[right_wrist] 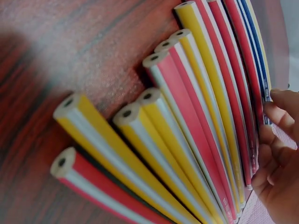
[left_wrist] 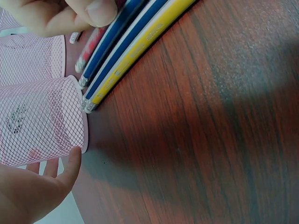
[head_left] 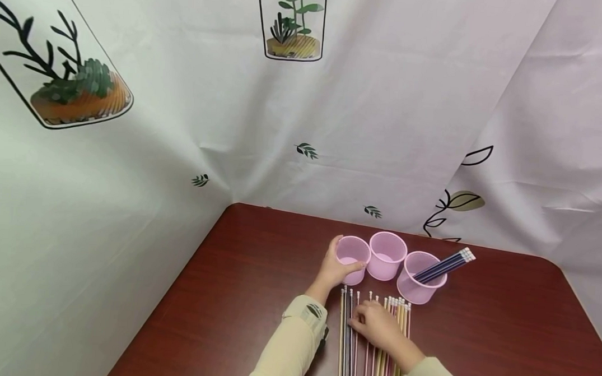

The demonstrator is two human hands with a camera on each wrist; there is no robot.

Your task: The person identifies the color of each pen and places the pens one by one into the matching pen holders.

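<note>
My left hand (head_left: 331,269) grips the leftmost pink mesh cup (head_left: 355,278), thumb on the near side and fingers round the far side. Nothing shows inside that cup. Over the pencil row, my right hand (head_left: 378,327) has its fingers curled, with thumb and index fingertips at a blue pencil (left_wrist: 112,37). A second blue pencil (left_wrist: 128,49) and a yellow pencil (left_wrist: 135,52) lie just left of it, and a red pencil (left_wrist: 88,49) lies on its other side. Red and yellow pencils (right_wrist: 187,112) spread beneath the right hand, which partly hides them in the head view.
A middle pink cup (head_left: 381,270) stands beside the held one. To its right, another pink cup (head_left: 411,292) holds a bundle of dark blue pencils (head_left: 444,267) leaning right. Everything is on a dark red wooden table (head_left: 247,264), with a printed white cloth (head_left: 385,113) behind.
</note>
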